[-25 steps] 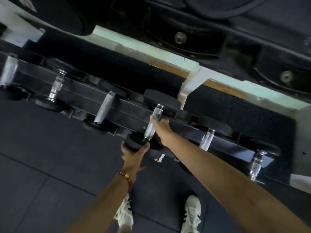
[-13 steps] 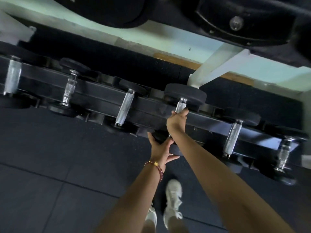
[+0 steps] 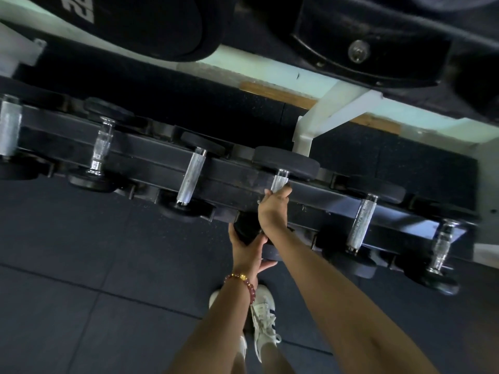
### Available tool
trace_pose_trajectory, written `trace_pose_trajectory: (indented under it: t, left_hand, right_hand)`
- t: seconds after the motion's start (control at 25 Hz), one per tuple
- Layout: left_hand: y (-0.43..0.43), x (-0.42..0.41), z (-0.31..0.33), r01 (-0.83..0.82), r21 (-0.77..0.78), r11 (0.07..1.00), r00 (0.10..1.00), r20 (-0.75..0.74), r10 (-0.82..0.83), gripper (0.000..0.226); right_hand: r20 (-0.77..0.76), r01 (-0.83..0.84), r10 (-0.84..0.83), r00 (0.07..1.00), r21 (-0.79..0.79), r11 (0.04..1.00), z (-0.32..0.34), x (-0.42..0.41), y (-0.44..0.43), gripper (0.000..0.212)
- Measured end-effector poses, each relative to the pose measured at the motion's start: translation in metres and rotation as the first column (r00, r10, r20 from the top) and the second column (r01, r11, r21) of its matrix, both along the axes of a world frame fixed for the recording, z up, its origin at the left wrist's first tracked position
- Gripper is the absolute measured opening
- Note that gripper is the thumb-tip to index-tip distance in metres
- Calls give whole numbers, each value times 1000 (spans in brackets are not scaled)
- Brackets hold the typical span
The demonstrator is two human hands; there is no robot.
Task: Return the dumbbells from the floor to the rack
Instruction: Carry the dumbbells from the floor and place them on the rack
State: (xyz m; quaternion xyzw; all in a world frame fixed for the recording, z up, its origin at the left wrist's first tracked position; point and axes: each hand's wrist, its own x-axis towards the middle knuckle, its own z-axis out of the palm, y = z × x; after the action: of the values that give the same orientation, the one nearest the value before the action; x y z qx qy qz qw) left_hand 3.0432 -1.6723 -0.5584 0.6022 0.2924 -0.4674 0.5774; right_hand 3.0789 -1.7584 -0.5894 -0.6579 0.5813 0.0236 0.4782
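Note:
A black dumbbell (image 3: 286,161) with a chrome handle lies across the low black rack (image 3: 237,182) in the middle of the view. My right hand (image 3: 274,209) grips its handle from above. My left hand (image 3: 247,249), with a bead bracelet on the wrist, cups the near black head of the same dumbbell from below. The near head is mostly hidden by both hands. Several other dumbbells (image 3: 193,174) sit in the rack's slots to the left and right.
A larger black dumbbell head (image 3: 151,25) and dark equipment sit on a higher tier at the top. A white rack post (image 3: 318,122) stands behind. Dark rubber floor tiles (image 3: 81,279) spread in front. My white shoes (image 3: 263,314) stand below the hands.
The view has moved closer and lower along the rack. My left hand went from an open palm under the near head to cupping it. My right hand kept its grip on the handle.

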Motion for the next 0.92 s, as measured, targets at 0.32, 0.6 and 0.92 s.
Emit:
trace_pose_trajectory:
  t: [0.32, 0.6, 0.92]
  left_hand:
    - [6, -1, -5, 81, 17, 997, 996, 28, -81, 77]
    - [60, 52, -25, -348, 344, 872, 896, 397, 200, 56]
    - [121, 141, -48, 375, 442, 815, 690, 454, -564, 67]
  right_hand:
    - [-34, -46, 51, 998, 122, 991, 3, -9, -16, 45]
    - [136, 41, -20, 990, -152, 988, 45, -20, 11, 28]
    - [165, -222, 192, 967, 183, 958, 4, 88, 87, 46]
